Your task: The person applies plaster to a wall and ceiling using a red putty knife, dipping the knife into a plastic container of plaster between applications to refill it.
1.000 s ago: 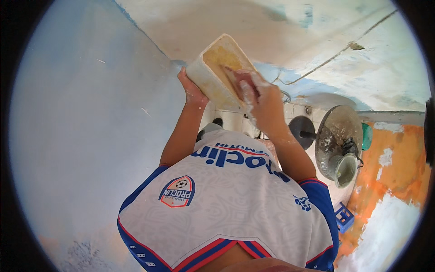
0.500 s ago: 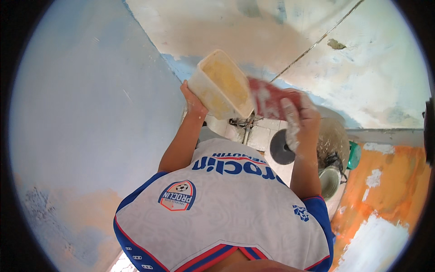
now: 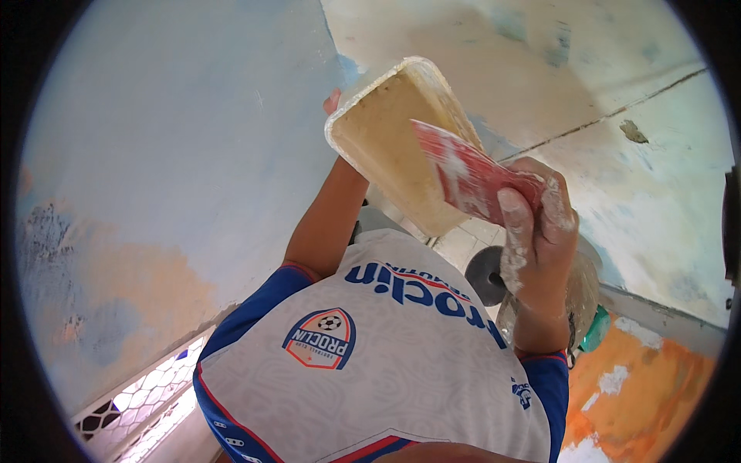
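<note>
A rectangular plastic tub [image 3: 386,127] with a white-smeared rim is tilted so that its yellowish inside faces me. My left hand [image 3: 333,101] supports it from the far left; only some fingertips show past the rim, the rest being hidden behind the tub. In my right hand [image 3: 540,224] is a flat red putty spreader [image 3: 475,177], pinched between thumb and fingers. White paste streaks its blade, which slants over the tub's opening. Whether the blade touches the inside I cannot tell. White residue coats my right thumb and fingers.
Left of me rises a pale blue wall [image 3: 170,139] with a patterned opening [image 3: 150,397] low down. Ahead is a patchy, cracked wall [image 3: 587,69]. Below right are a dark round object [image 3: 486,274], a green container [image 3: 594,328] and an orange, white-patched surface [image 3: 641,386].
The tub has tipped so its inside faces me more. The spreader has swung from beside the tub's right edge to over its opening. My view has shifted left.
</note>
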{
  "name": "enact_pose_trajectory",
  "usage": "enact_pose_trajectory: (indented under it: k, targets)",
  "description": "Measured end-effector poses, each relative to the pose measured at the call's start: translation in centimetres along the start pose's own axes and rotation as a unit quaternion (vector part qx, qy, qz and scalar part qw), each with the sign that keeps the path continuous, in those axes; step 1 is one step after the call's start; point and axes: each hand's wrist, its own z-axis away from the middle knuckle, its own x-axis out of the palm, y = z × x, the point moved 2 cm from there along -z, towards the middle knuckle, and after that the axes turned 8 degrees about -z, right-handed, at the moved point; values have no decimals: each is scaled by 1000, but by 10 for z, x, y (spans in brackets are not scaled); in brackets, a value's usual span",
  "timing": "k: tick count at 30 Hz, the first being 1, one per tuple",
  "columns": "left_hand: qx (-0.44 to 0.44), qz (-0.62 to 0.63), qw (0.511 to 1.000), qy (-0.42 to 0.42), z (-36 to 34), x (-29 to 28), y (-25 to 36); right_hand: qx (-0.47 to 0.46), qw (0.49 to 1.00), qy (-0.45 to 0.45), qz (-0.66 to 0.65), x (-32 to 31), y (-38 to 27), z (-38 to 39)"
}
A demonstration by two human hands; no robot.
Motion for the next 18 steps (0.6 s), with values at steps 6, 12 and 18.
enact_pose_trajectory:
  k: [6,12,18]
  targets:
    - [1,-70,989,-130,-8,57,-13,-27,994,-40,102,53,-7,-23]
    - [56,-60,985,-152,-20,62,-4,56,990,-62,113,96,19,-51]
    - [56,-45,995,69,-25,26,40,32,991,-68,112,108,32,-69]
